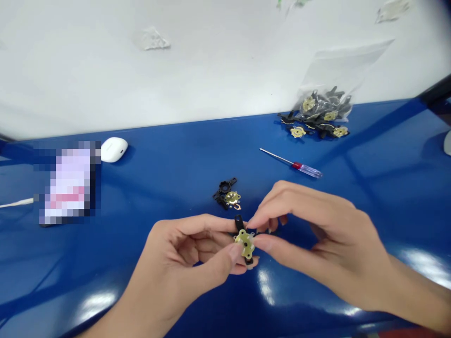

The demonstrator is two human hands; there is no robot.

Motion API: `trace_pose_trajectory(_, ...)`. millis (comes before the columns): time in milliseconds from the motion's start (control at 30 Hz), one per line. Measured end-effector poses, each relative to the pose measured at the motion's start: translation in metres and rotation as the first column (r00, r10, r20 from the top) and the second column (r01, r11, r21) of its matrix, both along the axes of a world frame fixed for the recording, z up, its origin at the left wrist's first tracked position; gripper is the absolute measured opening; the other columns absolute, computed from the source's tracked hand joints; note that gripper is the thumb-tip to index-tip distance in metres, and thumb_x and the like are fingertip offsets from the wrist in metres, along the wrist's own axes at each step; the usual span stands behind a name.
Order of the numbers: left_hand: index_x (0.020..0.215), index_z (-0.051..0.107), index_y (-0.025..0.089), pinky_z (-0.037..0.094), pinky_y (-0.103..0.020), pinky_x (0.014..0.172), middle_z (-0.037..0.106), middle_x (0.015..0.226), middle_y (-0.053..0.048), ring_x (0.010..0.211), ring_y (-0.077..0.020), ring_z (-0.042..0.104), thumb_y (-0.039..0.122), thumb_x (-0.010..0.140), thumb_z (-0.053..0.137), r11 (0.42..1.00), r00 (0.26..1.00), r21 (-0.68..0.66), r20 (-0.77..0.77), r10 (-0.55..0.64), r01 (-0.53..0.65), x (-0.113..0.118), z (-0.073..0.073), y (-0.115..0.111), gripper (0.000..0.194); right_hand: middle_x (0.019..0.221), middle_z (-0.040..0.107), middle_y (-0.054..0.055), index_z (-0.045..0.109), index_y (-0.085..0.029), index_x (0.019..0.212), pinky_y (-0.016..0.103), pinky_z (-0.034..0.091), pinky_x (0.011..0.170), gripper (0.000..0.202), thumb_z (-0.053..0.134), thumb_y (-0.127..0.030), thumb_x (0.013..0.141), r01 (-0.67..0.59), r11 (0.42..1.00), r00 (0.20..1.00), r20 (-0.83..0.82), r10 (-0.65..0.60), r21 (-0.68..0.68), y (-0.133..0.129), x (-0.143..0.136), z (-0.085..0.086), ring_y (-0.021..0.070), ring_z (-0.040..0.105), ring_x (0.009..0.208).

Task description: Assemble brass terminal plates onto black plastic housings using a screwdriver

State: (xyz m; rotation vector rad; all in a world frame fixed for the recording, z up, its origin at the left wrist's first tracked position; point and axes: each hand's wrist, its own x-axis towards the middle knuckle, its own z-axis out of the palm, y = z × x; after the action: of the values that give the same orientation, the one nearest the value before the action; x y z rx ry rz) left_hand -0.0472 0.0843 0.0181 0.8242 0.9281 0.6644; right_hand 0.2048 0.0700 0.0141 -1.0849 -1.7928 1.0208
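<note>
Between the thumb and fingers of my left hand (197, 253) is a small black plastic part with a round brass plate (245, 244) on its upper face. A black slotted tab sticks out beyond the plate. From the right, my right hand (310, 234) pinches the plate's edge with thumb and forefinger; fingertips hide exactly what is gripped there. Just beyond my hands lie a loose black housing (224, 188), a loose brass disc (232, 197) and a small copper-coloured clip (237, 206).
A screwdriver (306, 170) with a clear and red handle lies right of centre. Behind it, a clear plastic bag (338, 70) and several similar black-and-brass parts (298, 132) rest near a white wall. At left are a blurred phone (70, 183) and a white earbud case (114, 149).
</note>
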Motion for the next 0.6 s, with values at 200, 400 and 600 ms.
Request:
trace_pose_trajectory(200,0.110,0.100,0.031,0.077,-0.024,0.089,0.097,0.099,0.000,0.093,-0.0206,0.094,0.028,0.103,0.099,0.997,0.999,-0.073,0.010,-0.036,0.037,0.000,0.000,-0.001,0.007,0.090,0.081,-0.004,0.079,-0.036,0.099,0.043,0.060,0.070,0.024,0.098,-0.023,0.091,0.064,0.993,0.987,-0.141,-0.078,-0.103,-0.002,-0.006,-0.010,0.0223,0.070,0.077)
trace_pose_trajectory(400,0.112,0.100,0.027,0.078,-0.030,0.094,0.098,0.102,-0.007,0.103,-0.0296,0.096,0.047,0.113,0.086,0.995,0.997,-0.074,0.038,-0.071,0.074,-0.004,0.003,0.003,0.025,0.086,0.079,-0.002,0.084,-0.034,0.094,0.033,0.061,0.066,0.017,0.100,-0.035,0.096,0.142,0.958,0.960,-0.203,-0.194,-0.248,-0.005,-0.011,-0.001,0.0183,0.071,0.077)
trace_pose_trajectory(600,0.110,0.101,0.031,0.078,-0.026,0.091,0.097,0.096,-0.003,0.095,-0.0249,0.096,0.044,0.110,0.091,0.997,0.999,-0.073,0.044,-0.028,0.031,-0.003,0.006,0.006,0.016,0.085,0.082,0.000,0.084,-0.036,0.085,0.037,0.060,0.061,0.027,0.091,-0.057,0.101,0.466,0.875,0.884,0.110,-0.454,-0.133,0.015,0.024,0.015,0.0209,0.070,0.068)
